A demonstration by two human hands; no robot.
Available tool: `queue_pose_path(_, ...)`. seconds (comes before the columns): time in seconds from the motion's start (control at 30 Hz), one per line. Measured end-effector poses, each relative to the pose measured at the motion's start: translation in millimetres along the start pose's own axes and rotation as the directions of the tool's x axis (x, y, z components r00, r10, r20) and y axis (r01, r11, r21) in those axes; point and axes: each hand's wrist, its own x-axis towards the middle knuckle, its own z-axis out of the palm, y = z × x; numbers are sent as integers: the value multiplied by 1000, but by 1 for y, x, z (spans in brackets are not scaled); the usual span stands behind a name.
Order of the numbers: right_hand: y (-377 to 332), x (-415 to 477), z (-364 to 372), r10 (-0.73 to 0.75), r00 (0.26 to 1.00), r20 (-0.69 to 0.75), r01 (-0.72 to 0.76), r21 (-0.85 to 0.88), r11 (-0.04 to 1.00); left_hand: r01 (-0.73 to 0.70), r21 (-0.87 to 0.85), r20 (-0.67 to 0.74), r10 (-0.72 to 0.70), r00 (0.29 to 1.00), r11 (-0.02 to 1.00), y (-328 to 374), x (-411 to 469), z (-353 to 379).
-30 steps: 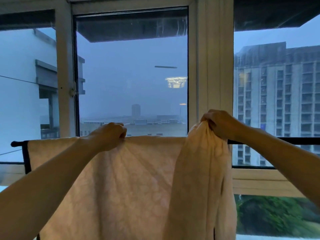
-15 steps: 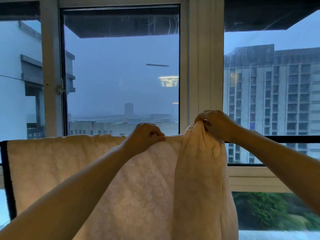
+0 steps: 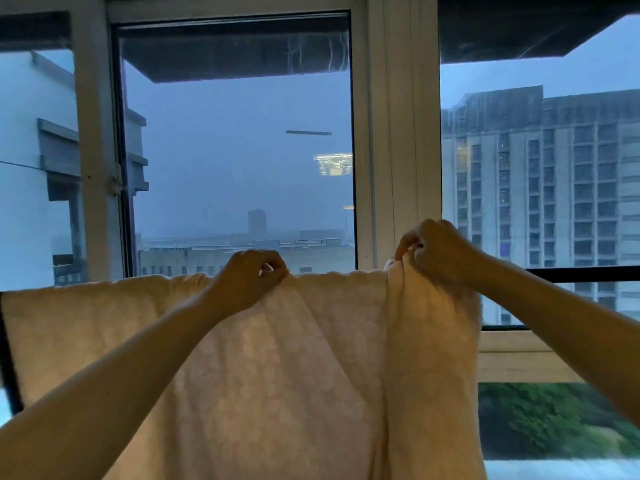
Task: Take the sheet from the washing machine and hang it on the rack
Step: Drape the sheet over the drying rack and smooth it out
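A cream sheet (image 3: 104, 334) with a faint flower pattern hangs over the black rack bar (image 3: 588, 274) in front of the window. The left stretch lies flat across the bar. My left hand (image 3: 249, 277) pinches the sheet's top edge near the middle. My right hand (image 3: 438, 252) grips a bunched fold of the sheet at its right end, slightly above the bar. Below that hand the cloth falls in a thick gathered column. The bar shows bare only to the right of the sheet.
A white window frame post (image 3: 403, 133) stands right behind my right hand. The rack's dark left end (image 3: 8, 368) runs down at the far left. A wooden sill (image 3: 519, 362) lies low on the right, and buildings and trees show through the glass.
My left hand slid right along the top edge, from the left part of the sheet to near the middle. My right hand kept hold of the bunched end in about the same place.
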Motion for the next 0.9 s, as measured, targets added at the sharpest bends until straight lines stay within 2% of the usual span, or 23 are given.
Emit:
queue_pose_path(0.1, -30, 1, 9, -54, 998, 42, 52, 34, 998, 17, 9, 48, -18, 999, 1000, -6, -8, -5)
queue_pose_path(0.23, -68, 10, 37, -159, 985, 73, 164, -56, 985, -3, 85, 62, -2, 998, 996, -21, -23, -14)
queue_pose_path(0.43, -102, 30, 75, -219, 970, 104, 220, 5, 976, 29, 147, 66, -39, 997, 989, -53, -45, -38)
queue_pose_path(0.77, -176, 58, 121, -302, 946, 115, 298, 50, 953, 106, 273, -41, -98, 994, 956, -140, -87, -82)
queue_pose_path(0.9, -207, 71, 139, -342, 938, 60, 337, 82, 938, 106, 315, -60, -92, 994, 943, -175, -100, -97)
